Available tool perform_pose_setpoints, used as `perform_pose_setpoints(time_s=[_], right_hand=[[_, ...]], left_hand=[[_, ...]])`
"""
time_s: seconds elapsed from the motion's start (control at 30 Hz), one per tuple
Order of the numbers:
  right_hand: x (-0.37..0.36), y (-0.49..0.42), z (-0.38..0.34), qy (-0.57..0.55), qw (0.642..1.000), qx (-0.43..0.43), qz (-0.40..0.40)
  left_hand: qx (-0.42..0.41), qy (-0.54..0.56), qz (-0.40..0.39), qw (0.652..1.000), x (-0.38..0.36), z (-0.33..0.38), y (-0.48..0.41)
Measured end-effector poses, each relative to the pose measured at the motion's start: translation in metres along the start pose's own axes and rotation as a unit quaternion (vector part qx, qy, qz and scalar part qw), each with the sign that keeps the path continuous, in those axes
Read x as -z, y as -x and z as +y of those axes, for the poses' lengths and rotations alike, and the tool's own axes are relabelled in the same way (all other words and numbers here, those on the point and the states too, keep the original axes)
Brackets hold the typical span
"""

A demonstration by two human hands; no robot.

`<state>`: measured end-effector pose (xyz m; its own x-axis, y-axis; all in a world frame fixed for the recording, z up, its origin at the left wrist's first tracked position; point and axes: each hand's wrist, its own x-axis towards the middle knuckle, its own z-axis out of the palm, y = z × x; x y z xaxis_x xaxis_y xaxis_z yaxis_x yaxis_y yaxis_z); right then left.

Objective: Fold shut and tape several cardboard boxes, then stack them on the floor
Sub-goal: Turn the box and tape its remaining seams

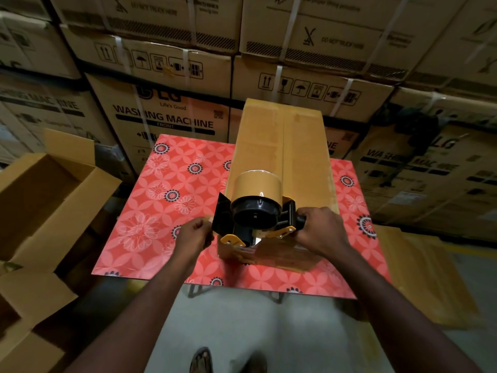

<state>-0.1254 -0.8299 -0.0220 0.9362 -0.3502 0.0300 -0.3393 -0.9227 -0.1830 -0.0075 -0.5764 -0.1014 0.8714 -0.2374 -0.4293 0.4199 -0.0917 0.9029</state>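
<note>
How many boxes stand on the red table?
1: a closed box on the right half of the table, its near end under the tape dispenser. None seems hidden.

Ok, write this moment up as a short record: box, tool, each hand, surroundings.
box: closed cardboard box lying on the red flowered table
tool: tape dispenser with a brown roll, at the box's near end
right hand: grips the dispenser's handle
left hand: fingers curled beside the dispenser; any hold unclear
left of table: open box
behind: stacked washing machine cartons
</note>
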Motion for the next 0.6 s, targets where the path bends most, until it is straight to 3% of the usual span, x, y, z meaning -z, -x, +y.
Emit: perform_pose_setpoints(time_s=[0.1,0.23,0.4,0.47,0.6], right_hand=[[-0.001,0.002,0.001,0.008,1.0,0.005,0.002],[-0.003,0.0,0.002,0.02,1.0,0.014,0.009],[-0.006,-0.001,0.005,0.026,0.999,0.023,0.007],[-0.007,-0.001,0.005,0.029,0.999,0.026,0.01],[-0.008,-0.001,0.005,0.028,0.999,0.026,0.01]], left_hand=[[0.02,0.012,0.013,1.0,-0.011,-0.001,0.003],[0.039,-0.021,-0.028,0.999,-0.018,-0.012,-0.004],[0.183,0.052,-0.005,0.982,-0.015,-0.035,-0.008],[0.17,0.035,0.001,0.985,-0.011,-0.033,-0.009],[0.05,0.031,0.017,0.998,-0.01,-0.016,-0.011]])
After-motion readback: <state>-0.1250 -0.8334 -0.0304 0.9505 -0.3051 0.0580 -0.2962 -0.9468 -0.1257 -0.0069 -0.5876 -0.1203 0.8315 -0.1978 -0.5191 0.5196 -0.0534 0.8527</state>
